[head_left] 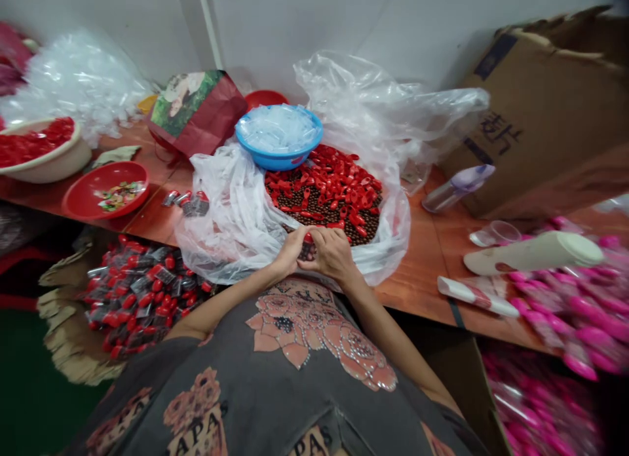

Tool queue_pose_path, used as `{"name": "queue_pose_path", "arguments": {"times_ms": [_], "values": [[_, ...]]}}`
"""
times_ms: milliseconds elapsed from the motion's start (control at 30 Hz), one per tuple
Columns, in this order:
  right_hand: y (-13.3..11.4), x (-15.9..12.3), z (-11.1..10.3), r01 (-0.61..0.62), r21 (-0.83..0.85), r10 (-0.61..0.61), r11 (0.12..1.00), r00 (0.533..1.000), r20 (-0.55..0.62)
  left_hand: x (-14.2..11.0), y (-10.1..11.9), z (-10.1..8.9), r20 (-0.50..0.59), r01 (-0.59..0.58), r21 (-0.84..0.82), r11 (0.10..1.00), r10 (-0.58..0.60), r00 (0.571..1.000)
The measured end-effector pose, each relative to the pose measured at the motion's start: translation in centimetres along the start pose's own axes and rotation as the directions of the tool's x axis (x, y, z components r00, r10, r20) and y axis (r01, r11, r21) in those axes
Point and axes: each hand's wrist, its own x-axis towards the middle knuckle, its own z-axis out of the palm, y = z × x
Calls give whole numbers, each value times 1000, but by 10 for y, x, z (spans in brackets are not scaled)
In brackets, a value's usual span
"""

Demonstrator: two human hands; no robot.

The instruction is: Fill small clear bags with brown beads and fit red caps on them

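Reddish table [417, 269] here, and near its front edge the left hand [289, 251] and right hand [333, 251] both pinch one little red-topped pack [307, 249].

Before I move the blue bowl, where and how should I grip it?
Probably best to grip the blue bowl by its rim, at the left and right edges, from above. It sits upright, its round rim exposed; clear pieces heap inside, so keep it level. Red pieces crowd its front.
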Motion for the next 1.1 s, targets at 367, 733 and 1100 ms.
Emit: {"name": "queue_pose_path", "arguments": {"times_ms": [367,733,1100], "values": [[-6,7,10,-63,277,79,959,996,-49,2,68,-86,-127,-407,205,890,437,891],[10,-6,47,-153,417,121,896,987,101,52,140,-265,-413,178,904,388,687,598],[25,-21,73,-197,407,120,892,971,208,80,138,-326,-306,337,941,12,448,840]]}}
